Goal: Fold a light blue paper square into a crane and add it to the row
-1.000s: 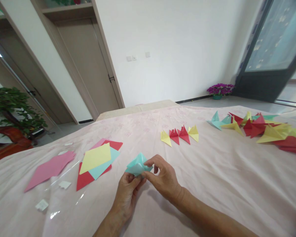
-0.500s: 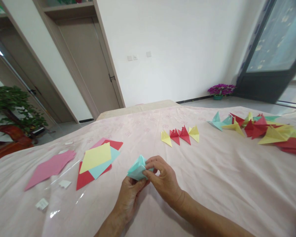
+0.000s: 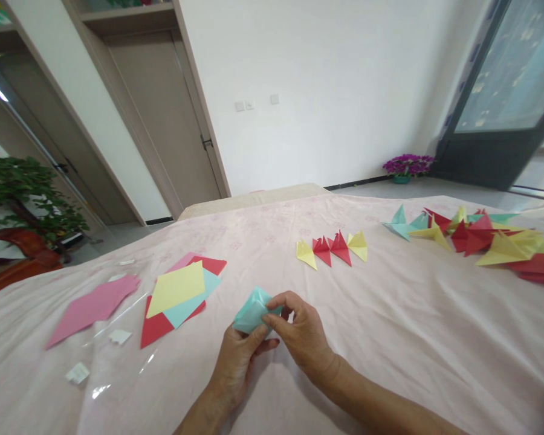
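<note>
A folded sheet of turquoise origami paper (image 3: pixel 252 310) is held up between my two hands over the near middle of the table. My left hand (image 3: pixel 238 356) grips its lower edge from below, thumb in front and fingers behind. On its right side, my right hand (image 3: pixel 303 329) pinches the paper between thumb and forefinger. Beyond the hands stand several small folded paper cranes (image 3: pixel 338 248), red and yellow, in a short row. The paper's back and some fingertips are hidden.
Loose square sheets (image 3: pixel 176 290) in yellow, turquoise and red lie to the left, beside a pink stack (image 3: pixel 93 308) on clear plastic. White scraps (image 3: pixel 77 374) lie nearby. A heap of folded cranes (image 3: pixel 480 235) sits at the right. A pale pink cloth (image 3: pixel 412 338) covers the table.
The turquoise paper's upper flap has been brought down flatter against its front. My left thumb has shifted slightly up the paper, while my right hand keeps its pinch.
</note>
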A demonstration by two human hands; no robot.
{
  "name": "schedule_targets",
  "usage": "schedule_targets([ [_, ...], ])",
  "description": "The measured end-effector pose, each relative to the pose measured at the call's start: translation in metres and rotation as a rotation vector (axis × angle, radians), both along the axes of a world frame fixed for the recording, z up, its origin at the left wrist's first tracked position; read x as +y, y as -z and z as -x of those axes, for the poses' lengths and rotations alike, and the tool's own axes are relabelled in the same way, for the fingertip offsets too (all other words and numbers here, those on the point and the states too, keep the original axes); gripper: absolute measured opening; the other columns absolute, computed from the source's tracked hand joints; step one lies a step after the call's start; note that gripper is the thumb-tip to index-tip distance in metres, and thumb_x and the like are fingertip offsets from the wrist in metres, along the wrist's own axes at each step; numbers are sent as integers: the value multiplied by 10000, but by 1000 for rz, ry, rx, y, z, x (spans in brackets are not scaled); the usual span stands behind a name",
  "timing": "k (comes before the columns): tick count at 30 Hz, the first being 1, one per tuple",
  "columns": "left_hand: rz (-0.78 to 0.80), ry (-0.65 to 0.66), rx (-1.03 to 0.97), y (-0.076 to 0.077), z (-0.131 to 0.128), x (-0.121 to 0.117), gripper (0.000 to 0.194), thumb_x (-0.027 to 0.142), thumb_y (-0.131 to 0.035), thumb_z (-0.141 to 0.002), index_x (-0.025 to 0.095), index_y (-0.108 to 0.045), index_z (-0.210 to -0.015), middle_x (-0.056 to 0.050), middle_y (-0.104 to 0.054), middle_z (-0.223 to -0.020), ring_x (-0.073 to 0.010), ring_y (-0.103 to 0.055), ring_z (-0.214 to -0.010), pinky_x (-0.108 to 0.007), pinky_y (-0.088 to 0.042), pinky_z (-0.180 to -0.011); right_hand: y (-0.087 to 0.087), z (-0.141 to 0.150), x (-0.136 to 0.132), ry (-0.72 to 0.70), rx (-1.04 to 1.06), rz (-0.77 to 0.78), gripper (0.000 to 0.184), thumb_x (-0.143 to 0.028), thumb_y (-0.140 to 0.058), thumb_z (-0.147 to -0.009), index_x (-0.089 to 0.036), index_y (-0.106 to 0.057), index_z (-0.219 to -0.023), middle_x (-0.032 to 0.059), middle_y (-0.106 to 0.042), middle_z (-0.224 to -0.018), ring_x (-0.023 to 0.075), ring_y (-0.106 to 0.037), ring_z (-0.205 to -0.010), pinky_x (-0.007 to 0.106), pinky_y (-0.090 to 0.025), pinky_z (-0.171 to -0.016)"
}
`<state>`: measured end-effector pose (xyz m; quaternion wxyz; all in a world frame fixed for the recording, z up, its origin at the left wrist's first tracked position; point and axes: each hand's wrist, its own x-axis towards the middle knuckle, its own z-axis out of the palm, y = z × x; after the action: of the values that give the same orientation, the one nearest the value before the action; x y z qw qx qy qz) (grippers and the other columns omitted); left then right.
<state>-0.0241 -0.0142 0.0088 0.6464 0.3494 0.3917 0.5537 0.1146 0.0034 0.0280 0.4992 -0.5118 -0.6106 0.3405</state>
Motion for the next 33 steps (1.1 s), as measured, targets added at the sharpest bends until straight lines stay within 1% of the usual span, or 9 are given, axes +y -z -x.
schedule_targets([
  [3,-12,-35,-43,1,0,1,388,282,-817,-718,141,-736,-1070,-118,-751,-1047,-245,-693,-967,-328,-588,-809,-3,0,0,2,16,49,128,-142,-687,-716,-220,-667,-816,-37,-677,-769,124,-556,-638,253,-450,-653],
  [7,-9,-85,-60,3,-1,3,335,290,-824,-704,122,-758,-987,-123,-760,-1009,-265,-698,-979,-376,-571,-879,-5,1,1,-16,22,72,152,-143,-676,-721,-218,-679,-853,-29,-695,-794,127,-561,-641,255,-454,-651],
  [11,-16,-82,-60,4,-2,3,312,296,-811,-720,106,-759,-961,-131,-761,-1008,-284,-686,-1028,-421,-523,-968,-6,1,1,-38,5,74,187,-166,-676,-741,-226,-708,-915,-23,-705,-803,134,-576,-660,261,-453,-659],
  [13,-20,-77,-60,4,-2,3,303,292,-812,-718,107,-759,-952,-123,-764,-993,-278,-689,-1019,-429,-506,-992,-7,1,0,-54,4,57,164,-173,-674,-751,-228,-722,-898,-20,-707,-810,137,-578,-676,261,-450,-665],
  [18,-37,-48,-48,9,0,4,287,291,-790,-745,120,-756,-972,-111,-760,-1007,-263,-688,-1007,-432,-503,-994,-6,1,0,-93,34,22,96,-206,-652,-790,-219,-737,-833,-11,-696,-793,141,-582,-704,258,-444,-681],
  [23,-42,-43,-14,12,2,6,272,294,-780,-754,150,-761,-984,-96,-759,-1015,-256,-687,-992,-419,-537,-941,-10,-2,2,-125,60,27,146,-255,-601,-841,-201,-727,-791,3,-690,-774,150,-604,-732,259,-450,-698],
  [26,-55,-26,32,8,0,5,271,296,-783,-751,139,-768,-972,-104,-763,-995,-257,-693,-971,-422,-537,-936,-14,-4,4,-99,-1,24,116,-237,-623,-815,-203,-721,-764,-5,-680,-736,142,-593,-676,252,-443,-656],
  [29,-58,-23,57,3,-2,3,296,308,-797,-734,128,-772,-969,-116,-766,-983,-266,-697,-959,-428,-535,-932,-18,-5,4,-62,-101,-30,107,-198,-622,-796,-208,-705,-728,-12,-670,-720,133,-587,-651,246,-435,-642],
  [33,-75,-35,56,2,-3,3,330,329,-813,-711,123,-775,-966,-131,-767,-979,-284,-704,-945,-448,-543,-913,-20,-5,3,-21,-199,-83,116,-153,-619,-762,-215,-687,-691,-13,-675,-716,131,-593,-645,238,-435,-635],
])
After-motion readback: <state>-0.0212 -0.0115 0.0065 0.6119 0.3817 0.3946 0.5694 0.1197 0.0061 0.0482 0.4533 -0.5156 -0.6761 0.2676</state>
